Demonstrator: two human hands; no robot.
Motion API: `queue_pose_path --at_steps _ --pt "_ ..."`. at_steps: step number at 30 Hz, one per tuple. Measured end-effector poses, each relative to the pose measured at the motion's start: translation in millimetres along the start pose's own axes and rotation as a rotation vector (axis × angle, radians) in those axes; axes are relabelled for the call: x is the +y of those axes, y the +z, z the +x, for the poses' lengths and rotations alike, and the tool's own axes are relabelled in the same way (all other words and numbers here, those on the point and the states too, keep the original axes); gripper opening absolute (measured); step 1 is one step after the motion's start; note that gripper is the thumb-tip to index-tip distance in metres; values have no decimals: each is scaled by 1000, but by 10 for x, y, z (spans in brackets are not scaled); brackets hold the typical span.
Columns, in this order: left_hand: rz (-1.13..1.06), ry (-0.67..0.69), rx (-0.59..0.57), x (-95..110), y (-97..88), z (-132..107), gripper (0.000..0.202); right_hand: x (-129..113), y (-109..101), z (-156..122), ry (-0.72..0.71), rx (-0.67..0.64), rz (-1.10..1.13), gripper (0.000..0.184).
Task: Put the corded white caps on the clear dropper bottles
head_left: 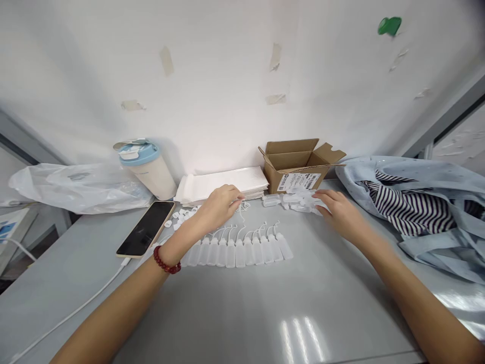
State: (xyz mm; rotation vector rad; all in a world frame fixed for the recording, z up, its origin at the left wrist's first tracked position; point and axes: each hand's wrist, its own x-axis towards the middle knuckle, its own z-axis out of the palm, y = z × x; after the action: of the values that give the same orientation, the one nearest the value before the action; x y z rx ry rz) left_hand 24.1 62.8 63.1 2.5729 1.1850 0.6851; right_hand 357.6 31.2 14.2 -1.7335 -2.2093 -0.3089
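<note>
A row of several small translucent squeeze bottles [242, 250] with thin curved tips lies on the grey table [242, 308]. My left hand [217, 206], a red bead bracelet at the wrist, hovers just behind the row with fingers curled, pinching at a thin white piece I cannot make out. My right hand [339, 211] reaches toward a small heap of loose clear bottles [297, 201] in front of an open cardboard box [297, 164]; its fingers lie stretched and touch the heap. Small white caps [182, 216] are scattered left of my left hand.
A phone [147, 228] on a white cable lies at left, beside a white cup with a blue lid [146, 169] and a clear plastic bag [76, 187]. A stack of white bags [223, 184] sits against the wall. Blue and striped cloth [417, 202] fills the right side.
</note>
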Motion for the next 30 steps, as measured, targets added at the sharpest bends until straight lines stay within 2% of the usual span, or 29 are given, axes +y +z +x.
queue_pose_path --at_steps 6,11,19,24,28,30 --pt "-321 -164 20 154 86 -3 14 -98 134 12 -23 -7 -118 36" --pt "-582 -269 -42 217 174 -19 12 -124 146 31 -29 4 -167 39" --pt "-807 -396 -116 347 168 -29 7 -150 129 38 -11 32 -109 31" --pt "-919 -449 -104 405 179 -41 8 -223 2 43 25 107 40 28" --pt "-1012 -450 -84 468 198 -57 10 -529 -167 -55 -22 108 236 24" --pt "-1073 -450 -68 507 208 -68 11 -718 -240 -118 -51 71 495 22"
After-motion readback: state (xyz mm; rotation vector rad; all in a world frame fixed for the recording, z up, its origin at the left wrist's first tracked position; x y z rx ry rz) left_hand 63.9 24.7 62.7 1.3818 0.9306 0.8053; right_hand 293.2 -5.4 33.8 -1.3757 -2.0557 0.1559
